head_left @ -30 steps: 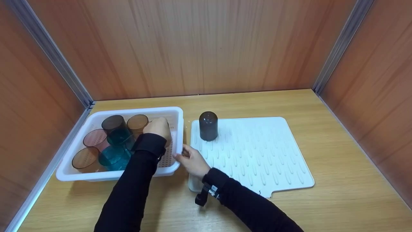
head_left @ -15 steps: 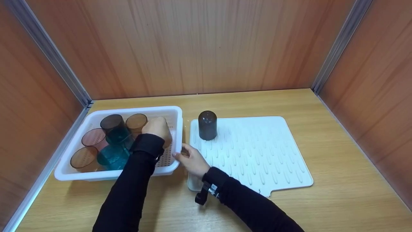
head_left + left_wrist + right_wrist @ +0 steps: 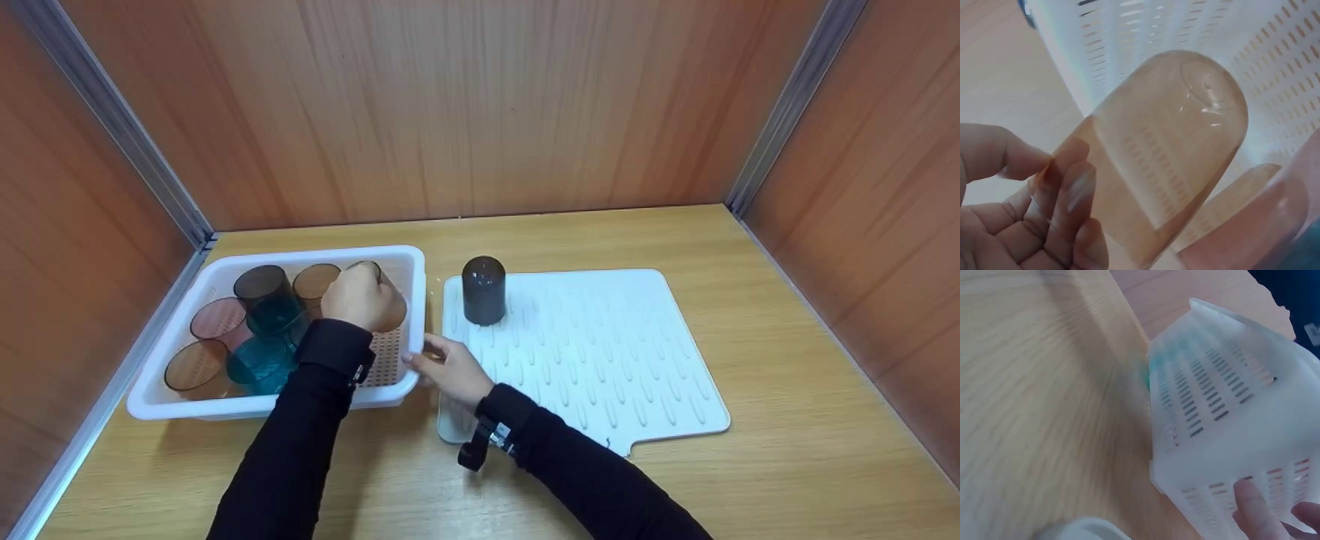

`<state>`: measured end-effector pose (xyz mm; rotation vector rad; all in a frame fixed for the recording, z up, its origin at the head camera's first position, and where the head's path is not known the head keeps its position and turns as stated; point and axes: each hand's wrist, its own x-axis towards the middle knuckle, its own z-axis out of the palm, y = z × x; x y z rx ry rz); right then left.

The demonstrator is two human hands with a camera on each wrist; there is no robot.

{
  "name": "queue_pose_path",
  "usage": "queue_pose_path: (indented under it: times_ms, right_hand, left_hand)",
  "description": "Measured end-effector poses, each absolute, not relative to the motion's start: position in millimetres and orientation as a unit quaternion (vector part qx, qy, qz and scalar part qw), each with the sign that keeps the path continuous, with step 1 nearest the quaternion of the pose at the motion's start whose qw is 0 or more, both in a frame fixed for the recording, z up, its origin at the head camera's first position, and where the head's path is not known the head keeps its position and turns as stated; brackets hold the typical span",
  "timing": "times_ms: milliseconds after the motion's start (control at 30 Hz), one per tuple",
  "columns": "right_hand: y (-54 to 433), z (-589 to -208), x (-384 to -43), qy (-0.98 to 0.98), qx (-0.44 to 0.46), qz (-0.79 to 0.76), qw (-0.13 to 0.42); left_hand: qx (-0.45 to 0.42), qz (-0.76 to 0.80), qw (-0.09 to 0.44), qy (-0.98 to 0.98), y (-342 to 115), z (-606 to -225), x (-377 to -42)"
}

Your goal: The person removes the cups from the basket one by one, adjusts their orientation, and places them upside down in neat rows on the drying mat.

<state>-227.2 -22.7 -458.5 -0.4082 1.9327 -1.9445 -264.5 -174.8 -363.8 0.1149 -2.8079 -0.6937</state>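
Observation:
My left hand (image 3: 358, 296) reaches into a white plastic basket (image 3: 417, 292) and pinches a clear amber tumbler (image 3: 393, 309) at its mouth. In the left wrist view the thumb is outside the tumbler (image 3: 1179, 124), fingers show through its wall, and its rounded base points away. It lies tilted over the basket's slotted floor. My right hand (image 3: 454, 371) grips the basket's right rim between thumb and fingers; in the right wrist view fingers (image 3: 1255, 509) lie along the slotted outer wall. Two more amber tumblers, a pink tumbler (image 3: 221, 320), a dark grey tumbler (image 3: 262, 285) and teal tumblers (image 3: 262, 364) fill the basket's left.
A white ridged drying mat (image 3: 592, 352) lies right of the basket. One dark tumbler (image 3: 484, 292) stands upside down at its back left corner. Wood-look panels (image 3: 480, 112) enclose the table (image 3: 795, 390) at the back and both sides.
My left hand has shifted slightly left, and the amber tumbler it pinches shows more to the right of the hand. The right hand stays at the basket rim.

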Motion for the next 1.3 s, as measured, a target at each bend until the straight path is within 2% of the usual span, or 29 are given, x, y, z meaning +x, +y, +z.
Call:
queue_pose_path:
  times_ms: [400, 600, 700, 833, 1133, 1300]
  right_hand:
    - [3, -445, -242, 0.632, -0.093, -0.744, 0.196]
    - [21, -437, -247, 0.600, -0.102, -0.776, 0.166]
    - [30, -433, -249, 0.580, -0.113, -0.793, 0.149]
    - [40, -429, -251, 0.552, -0.122, -0.815, 0.129]
    - [59, -423, -251, 0.508, -0.163, -0.842, 0.079]
    - [68, -421, -249, 0.514, -0.167, -0.841, 0.023]
  left_hand:
    - [-0.002, -0.226, 0.238, -0.945, -160, -342, -243]
    - [-0.036, -0.246, 0.296, -0.922, -146, -332, -227]
    - [-0.065, -0.273, 0.308, -0.909, -137, -330, -218]
    - [-0.100, -0.342, 0.285, -0.890, -122, -331, -207]
    - [-0.123, -0.505, 0.167, -0.838, -99, -340, -188]
    - [-0.141, -0.553, 0.151, -0.807, -91, -353, -186]
